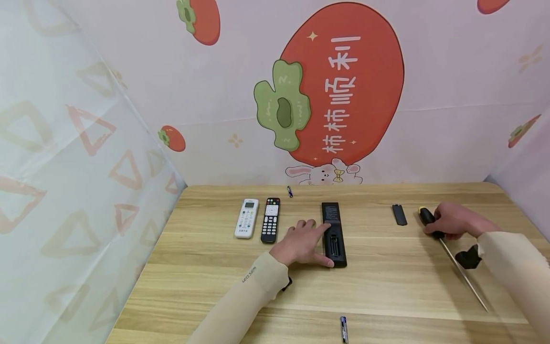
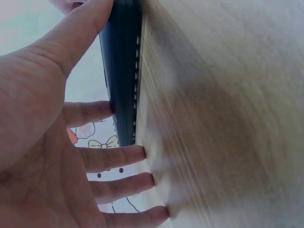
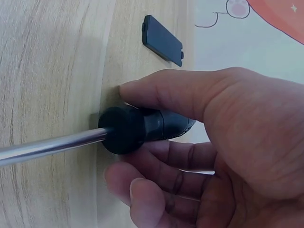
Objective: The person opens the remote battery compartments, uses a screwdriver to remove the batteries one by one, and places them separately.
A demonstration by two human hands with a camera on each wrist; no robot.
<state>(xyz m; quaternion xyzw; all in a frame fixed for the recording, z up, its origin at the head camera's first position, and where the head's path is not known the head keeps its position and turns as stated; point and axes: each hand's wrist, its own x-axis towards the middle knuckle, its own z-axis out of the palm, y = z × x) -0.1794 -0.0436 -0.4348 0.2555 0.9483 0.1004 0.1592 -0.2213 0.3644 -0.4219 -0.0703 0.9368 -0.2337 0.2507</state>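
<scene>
A black remote control (image 1: 332,215) lies face down on the table, its battery compartment (image 1: 335,246) uncovered. Over its left side my left hand (image 1: 299,242) is spread, with thumb and index finger touching it. In the left wrist view those fingers are fairly straight on the remote's side (image 2: 121,71), and the others rest on the tabletop. At the right, my right hand (image 1: 457,220) grips a screwdriver (image 1: 427,217) by its black and yellow handle. The right wrist view shows the thumb on one side of the handle (image 3: 126,130) and curled fingers on the other.
A small black battery cover (image 1: 399,215) lies left of the screwdriver. White (image 1: 247,218) and black (image 1: 270,220) remotes lie face up at the left. One battery (image 1: 290,191) is near the back edge, another battery (image 1: 343,329) near the front. Patterned cloth walls (image 1: 223,119) stand behind.
</scene>
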